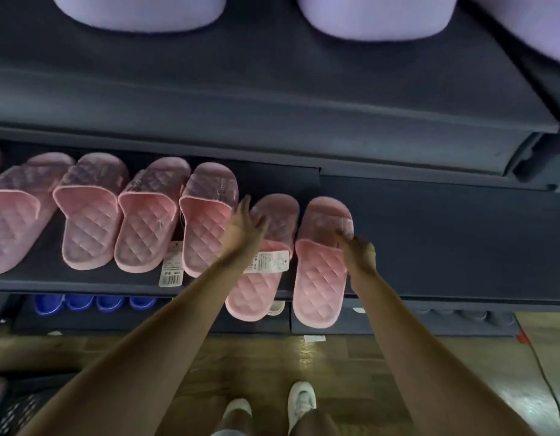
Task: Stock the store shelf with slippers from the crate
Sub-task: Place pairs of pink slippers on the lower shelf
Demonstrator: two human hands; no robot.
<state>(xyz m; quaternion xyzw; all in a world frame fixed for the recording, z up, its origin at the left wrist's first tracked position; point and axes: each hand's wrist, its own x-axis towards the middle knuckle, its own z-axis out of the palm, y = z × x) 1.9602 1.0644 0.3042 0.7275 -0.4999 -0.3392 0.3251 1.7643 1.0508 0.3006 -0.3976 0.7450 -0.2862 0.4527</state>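
Observation:
A row of pink quilted slippers lies on a dark shelf [429, 247]. The two rightmost hang with their heels over the shelf's front edge. My left hand [244, 228] rests with straight fingers on the strap of the left one [256, 291], which carries a white price tag [267, 262]. My right hand [358, 251] pinches the right side of the strap of the right slipper [319, 278]. A dark crate [17, 407] shows at the bottom left corner.
Several more pink slippers [89, 212] fill the shelf to the left; its right half is bare. Lilac slippers [376, 17] sit on the shelf above, blue ones [80, 302] on the shelf below. My white shoes [300, 401] stand on the wooden floor.

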